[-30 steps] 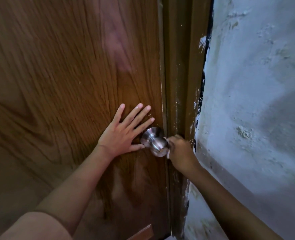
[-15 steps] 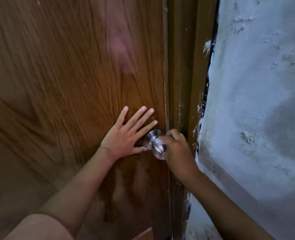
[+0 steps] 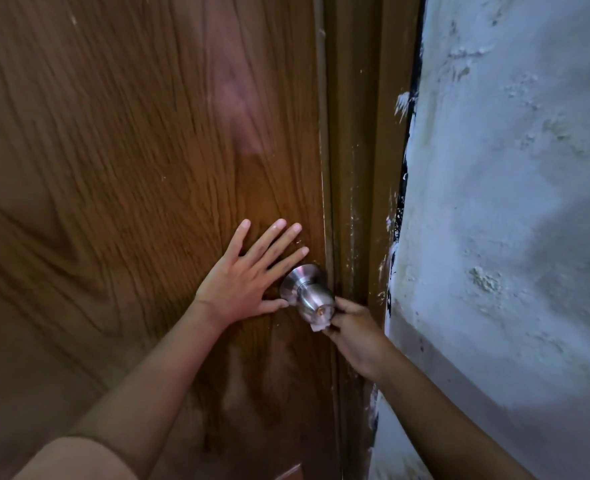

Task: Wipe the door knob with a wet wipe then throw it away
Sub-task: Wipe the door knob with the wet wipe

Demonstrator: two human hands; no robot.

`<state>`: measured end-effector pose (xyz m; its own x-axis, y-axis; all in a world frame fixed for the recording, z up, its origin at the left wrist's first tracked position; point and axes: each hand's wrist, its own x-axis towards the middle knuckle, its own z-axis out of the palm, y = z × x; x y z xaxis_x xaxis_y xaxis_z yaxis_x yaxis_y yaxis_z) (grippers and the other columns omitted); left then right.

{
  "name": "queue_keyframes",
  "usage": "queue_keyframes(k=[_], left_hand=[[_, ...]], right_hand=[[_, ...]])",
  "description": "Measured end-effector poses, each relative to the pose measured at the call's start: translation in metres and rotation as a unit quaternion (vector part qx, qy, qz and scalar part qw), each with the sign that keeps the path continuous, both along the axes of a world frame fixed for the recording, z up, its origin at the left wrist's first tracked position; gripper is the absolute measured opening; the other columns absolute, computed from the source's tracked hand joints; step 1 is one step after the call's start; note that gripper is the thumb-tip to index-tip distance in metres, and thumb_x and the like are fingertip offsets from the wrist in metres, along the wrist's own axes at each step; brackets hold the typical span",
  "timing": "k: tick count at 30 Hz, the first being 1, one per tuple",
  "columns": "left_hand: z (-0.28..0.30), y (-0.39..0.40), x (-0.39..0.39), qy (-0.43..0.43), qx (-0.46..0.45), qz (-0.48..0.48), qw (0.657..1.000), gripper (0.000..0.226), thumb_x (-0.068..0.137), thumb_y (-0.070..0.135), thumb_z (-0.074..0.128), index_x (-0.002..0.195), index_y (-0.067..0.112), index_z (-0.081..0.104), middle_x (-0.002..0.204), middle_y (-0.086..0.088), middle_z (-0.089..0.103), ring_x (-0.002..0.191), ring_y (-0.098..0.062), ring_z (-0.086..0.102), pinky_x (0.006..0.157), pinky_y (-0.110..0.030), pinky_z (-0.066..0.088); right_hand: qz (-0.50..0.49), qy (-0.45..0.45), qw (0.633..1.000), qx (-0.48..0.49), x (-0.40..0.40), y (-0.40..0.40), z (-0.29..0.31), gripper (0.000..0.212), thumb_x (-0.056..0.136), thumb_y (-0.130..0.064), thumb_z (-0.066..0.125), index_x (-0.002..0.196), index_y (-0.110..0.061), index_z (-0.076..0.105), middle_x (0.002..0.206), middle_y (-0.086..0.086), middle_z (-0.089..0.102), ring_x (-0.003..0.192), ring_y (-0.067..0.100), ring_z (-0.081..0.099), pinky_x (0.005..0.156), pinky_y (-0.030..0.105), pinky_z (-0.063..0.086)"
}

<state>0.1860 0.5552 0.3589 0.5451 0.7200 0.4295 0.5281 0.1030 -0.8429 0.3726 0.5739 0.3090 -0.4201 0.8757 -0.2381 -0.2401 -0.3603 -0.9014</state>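
A round steel door knob [image 3: 310, 295] sticks out near the right edge of a brown wooden door [image 3: 130, 168]. My left hand [image 3: 248, 278] lies flat on the door just left of the knob, fingers spread, thumb near the knob's base. My right hand [image 3: 355, 332] sits below and to the right of the knob, fingers pinched on a small white wet wipe [image 3: 319, 325]. The wipe presses against the knob's lower front edge. Most of the wipe is hidden inside my fingers.
A dark brown door frame [image 3: 359, 168] runs down right of the door. A rough white plastered wall [image 3: 511, 220] fills the right side, close to my right arm. My sleeve [image 3: 78, 459] shows at the bottom left.
My right hand has slid from the top right of the knob down to its lower front, uncovering the knob's face. My left hand stays flat on the door.
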Motion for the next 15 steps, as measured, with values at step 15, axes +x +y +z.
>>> queue_keyframes(k=[15], left_hand=[[0.000, 0.000, 0.000, 0.013, 0.009, 0.006, 1.000, 0.090, 0.077, 0.077, 0.025, 0.147, 0.024, 0.008, 0.154, -0.005, 0.009, 0.140, -0.031, 0.003, 0.111, -0.055, -0.005]], right_hand=[[-0.087, 0.180, 0.969, -0.148, 0.012, -0.016, -0.004, 0.023, 0.088, 0.010, 0.039, 0.083, 0.001, 0.060, 0.085, 0.017, 0.057, 0.072, 0.016, 0.051, 0.054, 0.018, 0.052]])
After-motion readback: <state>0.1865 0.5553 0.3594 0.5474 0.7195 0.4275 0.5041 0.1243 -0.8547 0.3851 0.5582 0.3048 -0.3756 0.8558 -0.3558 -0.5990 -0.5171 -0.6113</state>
